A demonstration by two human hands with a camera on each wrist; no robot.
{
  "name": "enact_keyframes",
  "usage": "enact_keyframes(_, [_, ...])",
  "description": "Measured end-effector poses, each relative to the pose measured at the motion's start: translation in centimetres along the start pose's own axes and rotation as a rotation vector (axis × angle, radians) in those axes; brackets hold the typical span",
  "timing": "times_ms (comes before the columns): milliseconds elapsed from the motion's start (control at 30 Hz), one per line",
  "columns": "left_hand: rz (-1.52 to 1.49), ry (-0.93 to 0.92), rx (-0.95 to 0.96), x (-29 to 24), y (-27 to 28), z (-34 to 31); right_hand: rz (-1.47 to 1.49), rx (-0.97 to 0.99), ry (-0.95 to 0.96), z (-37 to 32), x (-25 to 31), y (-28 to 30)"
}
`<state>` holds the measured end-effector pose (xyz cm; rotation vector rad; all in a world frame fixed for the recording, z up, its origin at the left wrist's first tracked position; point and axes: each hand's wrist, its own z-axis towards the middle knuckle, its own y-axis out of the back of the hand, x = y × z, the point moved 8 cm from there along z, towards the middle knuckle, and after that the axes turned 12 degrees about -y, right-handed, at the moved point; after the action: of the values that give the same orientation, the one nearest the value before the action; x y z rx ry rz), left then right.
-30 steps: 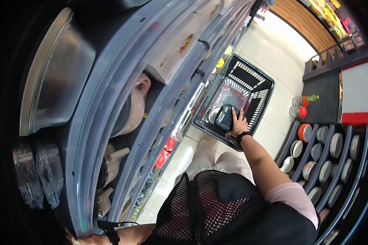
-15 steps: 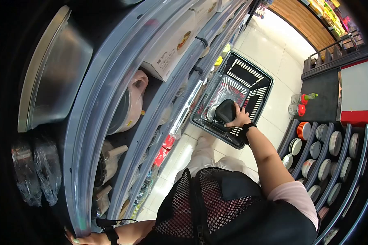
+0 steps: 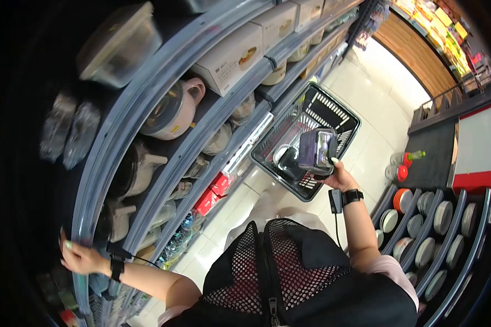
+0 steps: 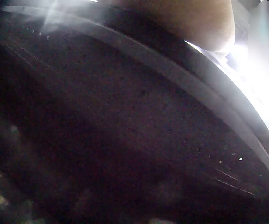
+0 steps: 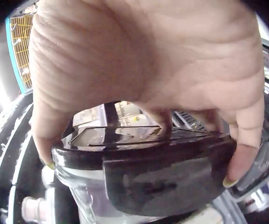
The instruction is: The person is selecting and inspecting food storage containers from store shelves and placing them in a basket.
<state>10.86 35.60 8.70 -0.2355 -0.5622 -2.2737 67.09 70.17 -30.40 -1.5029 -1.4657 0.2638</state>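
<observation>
In the head view my right hand (image 3: 341,177) grips a food container (image 3: 317,151) with a dark lid and a clear, purplish body. It is tilted above the black shopping basket (image 3: 349,122). In the right wrist view thumb and fingers clasp the rim of the dark lid (image 5: 167,182) from both sides. Another dark-lidded container (image 3: 290,161) lies in the basket below. Over at the left, my left hand (image 3: 84,259) rests on the grey shelf edge (image 3: 84,210), holding no goods. A dark shelf surface (image 4: 125,107) fills most of the left wrist view.
Shelves at the left hold a pink-handled pot (image 3: 172,117), white printed boxes (image 3: 237,62) and red packs (image 3: 207,201). At the right stands a rack with stacked plates (image 3: 443,217). Pale floor tiles (image 3: 373,92) run beyond the basket.
My right hand first lay on a dark lid inside the basket; now it holds a container raised and tilted. My left hand has shifted up along the shelf edge, and the view has swung.
</observation>
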Motion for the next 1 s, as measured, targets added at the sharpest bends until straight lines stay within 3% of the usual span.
enact_keyframes(133, [0.015, -0.084, 0.053, -1.4, 0.2, 0.9, 0.008, 0.190, 0.045, -3.2, 1.8, -6.6])
enact_keyframes(233, [-0.111, -0.098, -0.116, -4.0, 3.2, 2.8, -0.064, 0.351, 0.061, -5.4, 2.5, -9.7])
enact_keyframes(333, [-0.046, 0.015, -0.145, -7.0, 7.7, 3.1, -0.189, 0.374, 0.082, -7.2, 1.5, -8.7])
enact_keyframes(400, [-0.548, 0.106, -0.218, -11.2, 10.2, 2.7, -0.332, 0.374, 0.064, -9.1, 0.6, -9.5])
enact_keyframes(433, [-0.830, 0.227, -0.136, -13.1, 9.4, 0.7, -0.376, 0.334, 0.048, -9.0, -0.4, -8.4])
enact_keyframes(467, [-1.060, 0.179, 0.089, -17.1, 8.9, 0.1, -0.375, 0.454, 0.011, -9.3, -1.1, -10.1])
enact_keyframes(500, [-0.830, -0.134, 0.397, -21.3, 9.2, -1.4, -0.419, 0.528, -0.018, -7.4, -0.3, -12.8])
enact_keyframes(533, [-1.585, 0.129, 0.594, -24.8, 7.7, -4.4, -0.458, 0.597, -0.109, -6.7, -1.6, -13.9])
enact_keyframes(567, [-2.110, 0.397, 0.614, -29.3, 8.5, -6.6, -0.493, 0.657, -0.197, -6.2, -3.1, -15.1])
enact_keyframes(600, [-2.216, 0.384, 0.731, -31.6, 10.1, -7.8, -0.525, 0.707, -0.281, -6.4, -5.5, -15.6])
enact_keyframes(667, [-2.393, 0.533, 0.715, -33.5, 12.3, -9.8, -0.583, 0.781, -0.439, -6.7, -8.9, -16.6])
enact_keyframes(733, [-2.122, 0.321, 0.742, -32.7, 14.1, -9.9, -0.628, 0.821, -0.596, -7.3, -10.8, -18.8])
enact_keyframes(767, [-2.141, 0.479, 0.838, -31.8, 14.9, -10.3, -0.682, 0.982, -0.621, -8.5, -11.5, -21.6])
enact_keyframes(800, [-2.121, 0.495, 0.825, -31.0, 15.2, -11.1, -0.737, 0.985, -0.605, -9.1, -11.9, -23.3])
enact_keyframes(867, [-2.059, 0.600, 0.713, -29.0, 15.6, -13.1, -0.720, 0.924, -0.544, -6.9, -13.8, -22.1])
enact_keyframes(933, [-2.029, 0.739, 0.611, -27.3, 16.6, -14.2, -0.630, 0.643, -0.589, -5.4, -15.2, -21.7])
enact_keyframes(1000, [-1.834, 0.881, 0.440, -24.7, 17.4, -14.9, -0.665, 0.779, -0.368, -6.8, -14.3, -25.6])
